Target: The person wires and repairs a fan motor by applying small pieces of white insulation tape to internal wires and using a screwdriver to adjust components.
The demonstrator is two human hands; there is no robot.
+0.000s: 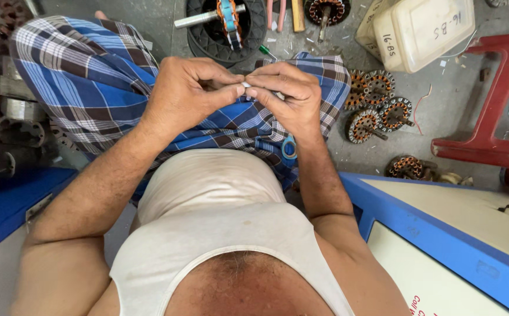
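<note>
Item 1, nearest: your white vest (219,234), filling the lower frame, with a blue-edged cream cabinet (442,234) at your right side.

Item 2: your left hand (187,93) and right hand (286,96), raised over your lap and meeting fingertip to fingertip. Both are closed in a pinch on 1 small white piece (246,85), which sits between the 2 thumbs and forefingers, held from either side so it stays steady close under your eyes. It is too small to say what it is.

Item 3: the blue checked cloth (90,88) across your knees, directly beneath the hands, where it would catch anything dropped. 1 blue ring (289,147) lies on it near your right wrist.

Item 4: on the grey floor (442,117) to your right, 4 copper-wound stators (377,105) clustered touching one another, and 1 more (406,168) nearer the cabinet, all within arm's reach.

Item 5: a red plastic stool (494,105), right edge.

Item 6, farthest: 1 black round housing (225,23) with a shaft through it, just beyond your hands; beside it pink-handled pliers (276,13); further right, a cream plastic container (418,29), tilted.

Item 7: dark metal parts (9,117) stacked at far left, partly in shadow.
</note>
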